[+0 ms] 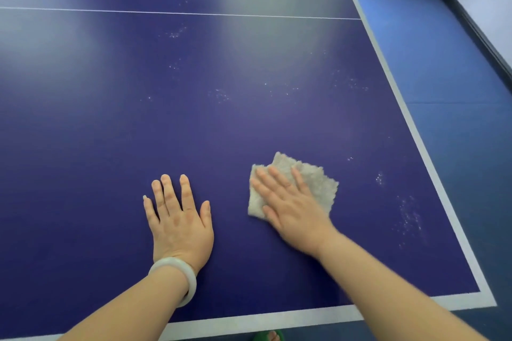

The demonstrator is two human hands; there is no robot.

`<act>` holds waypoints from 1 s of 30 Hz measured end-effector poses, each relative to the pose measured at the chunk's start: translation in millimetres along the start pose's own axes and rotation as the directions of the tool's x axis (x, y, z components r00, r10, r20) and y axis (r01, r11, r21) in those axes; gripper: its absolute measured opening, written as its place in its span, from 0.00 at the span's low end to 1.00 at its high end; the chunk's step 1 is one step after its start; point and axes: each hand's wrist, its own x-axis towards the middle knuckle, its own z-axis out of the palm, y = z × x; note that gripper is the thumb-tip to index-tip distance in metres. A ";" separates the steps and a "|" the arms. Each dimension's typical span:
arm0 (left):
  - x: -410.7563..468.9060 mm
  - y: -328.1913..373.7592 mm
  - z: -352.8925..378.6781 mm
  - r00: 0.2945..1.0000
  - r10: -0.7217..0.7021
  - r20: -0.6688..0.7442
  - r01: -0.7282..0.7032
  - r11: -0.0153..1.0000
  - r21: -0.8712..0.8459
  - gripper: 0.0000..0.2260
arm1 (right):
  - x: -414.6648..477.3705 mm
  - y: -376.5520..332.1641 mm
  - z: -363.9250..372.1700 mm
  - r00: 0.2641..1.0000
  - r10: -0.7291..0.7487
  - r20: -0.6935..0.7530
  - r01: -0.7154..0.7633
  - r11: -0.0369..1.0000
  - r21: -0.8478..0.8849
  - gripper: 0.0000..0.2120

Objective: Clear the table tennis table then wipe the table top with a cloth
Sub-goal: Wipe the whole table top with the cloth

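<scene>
The dark blue table tennis table top [221, 124] fills the view, with a white border along its near and right edges and a thin white centre line across it farther off. A beige folded cloth [315, 180] lies on the top near the front right. My right hand [291, 202] presses flat on the cloth with straight fingers. My left hand [177, 216] rests flat on the bare top to the left of the cloth, fingers spread, with a pale bangle on the wrist. White specks and smudges [410, 219] dot the surface right of the cloth and farther out.
The table's right edge [399, 97] and front right corner [482, 299] border a blue floor [443, 63]. A dark skirting and a white wall [487, 8] run along the far right. A foot in a green sandal [268, 336] shows below the near edge.
</scene>
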 end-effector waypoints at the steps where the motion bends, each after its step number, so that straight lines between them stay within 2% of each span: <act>1: 0.0 -0.3 0.1 1.000 0.001 0.001 -0.001 1.000 -0.001 0.33 | 6.0 22.1 -2.2 0.999 0.053 -0.003 -0.053 0.998 -0.018 0.27; 2: -0.2 -0.6 0.3 1.000 0.002 0.000 -0.002 1.000 -0.002 0.33 | 13.1 46.1 -5.6 0.981 0.192 -0.007 -0.192 0.981 -0.018 0.28; 3: -0.5 -0.7 0.2 1.000 0.003 0.000 -0.003 1.000 -0.004 0.33 | 17.7 69.7 -10.7 0.917 0.399 -0.015 -0.399 0.917 -0.001 0.27; 4: -0.6 -0.5 -0.2 1.000 0.002 -0.001 -0.002 1.000 -0.006 0.33 | 19.9 88.6 -15.9 0.802 0.597 -0.015 -0.597 0.802 0.036 0.27; 5: -0.8 -0.1 -0.5 1.000 0.002 0.000 -0.002 1.000 -0.010 0.33 | 20.5 99.0 -19.6 0.675 0.738 -0.018 -0.734 0.673 0.084 0.27; 6: -0.8 0.1 -0.4 1.000 0.003 0.001 -0.003 1.000 -0.010 0.33 | 22.0 99.9 -21.5 0.572 0.820 -0.013 -0.813 0.569 0.120 0.27; 7: -1.0 -0.3 -0.3 1.000 0.003 0.003 -0.003 1.000 -0.008 0.33 | 26.7 90.8 -20.4 0.516 0.856 -0.008 -0.847 0.512 0.140 0.27; 8: -1.3 -0.5 -0.2 1.000 0.003 0.003 -0.003 1.000 -0.005 0.33 | 33.1 75.1 -17.4 0.507 0.862 -0.009 -0.853 0.503 0.137 0.27; 9: -1.4 -0.6 -0.3 1.000 0.005 -0.001 -0.005 1.000 -0.002 0.33 | 40.7 55.0 -12.9 0.552 0.833 -0.018 -0.826 0.550 0.120 0.28; 10: -1.3 -0.8 -0.5 1.000 0.006 -0.004 -0.006 1.000 -0.001 0.33 | 50.8 33.3 -7.5 0.647 0.762 -0.034 -0.757 0.647 0.091 0.28; 12: -0.8 -0.4 -0.8 1.000 0.004 -0.007 -0.004 1.000 -0.003 0.34 | 73.5 -10.5 1.2 0.875 0.482 -0.033 -0.481 0.876 0.044 0.28; 13: -0.4 0.2 -1.0 1.000 0.005 -0.007 -0.005 1.000 -0.004 0.34 | 83.3 -28.2 2.6 0.951 0.309 -0.014 -0.308 0.950 0.039 0.28; 14: -0.4 0.6 -1.2 1.000 0.005 -0.007 -0.005 1.000 -0.004 0.34 | 91.4 -38.0 1.2 0.987 0.159 0.015 -0.160 0.986 0.047 0.27; 16: 0.2 0.7 -1.0 1.000 0.004 -0.011 -0.004 1.000 -0.002 0.33 | 104.3 -28.5 -6.2 0.998 -0.018 0.062 0.014 0.998 0.065 0.27; 17: 0.3 0.3 -0.7 1.000 0.003 -0.010 -0.003 1.000 -0.002 0.33 | 108.2 -12.1 -8.0 0.998 -0.020 0.065 0.017 0.999 0.049 0.27; 18: 0.2 -0.2 -0.1 1.000 0.003 -0.010 -0.003 1.000 -0.001 0.33 | 110.1 9.4 -9.4 0.997 0.051 0.054 -0.053 0.998 0.036 0.26; 19: 0.0 -0.7 0.6 1.000 0.005 -0.010 -0.005 1.000 0.001 0.33 | 108.6 34.0 -12.3 0.980 0.196 0.031 -0.197 0.979 0.043 0.26; 20: 0.0 -1.0 1.3 1.000 0.007 -0.010 -0.007 1.000 0.001 0.33 | 103.4 59.5 -16.4 0.920 0.392 0.012 -0.391 0.918 0.070 0.26; 22: 0.7 -1.0 2.5 1.000 0.011 -0.015 -0.011 1.000 -0.003 0.33 | 87.7 97.5 -24.0 0.679 0.734 0.014 -0.729 0.671 0.138 0.26; 23: 1.1 -1.3 2.6 1.000 0.010 -0.017 -0.010 1.000 -0.005 0.33 | 82.7 104.2 -25.8 0.566 0.824 0.030 -0.817 0.555 0.155 0.26; 24: 0.8 -1.6 2.6 1.000 0.009 -0.016 -0.009 1.000 -0.003 0.33 | 82.5 101.8 -26.5 0.494 0.868 0.050 -0.862 0.480 0.164 0.27; 25: 0.4 -1.9 2.6 1.000 0.009 -0.016 -0.009 1.000 0.003 0.33 | 87.6 90.2 -26.0 0.465 0.884 0.053 -0.876 0.451 0.170 0.27; 26: -0.1 -2.0 2.6 1.000 0.009 -0.017 -0.009 1.000 0.009 0.33 | 95.2 71.0 -24.7 0.482 0.875 0.043 -0.867 0.469 0.171 0.27; 27: -0.2 -1.9 2.4 1.000 0.009 -0.019 -0.008 1.000 0.009 0.33 | 103.3 47.0 -21.2 0.547 0.837 0.029 -0.829 0.536 0.157 0.29; 28: -0.2 -1.6 2.2 1.000 0.007 -0.019 -0.007 1.000 0.004 0.33 | 110.2 18.8 -15.3 0.653 0.758 0.004 -0.752 0.647 0.125 0.30; 30: -0.1 -0.6 1.2 1.000 0.007 -0.018 -0.007 1.000 -0.006 0.33 | 113.3 -42.8 -1.4 0.879 0.474 -0.049 -0.471 0.880 0.053 0.32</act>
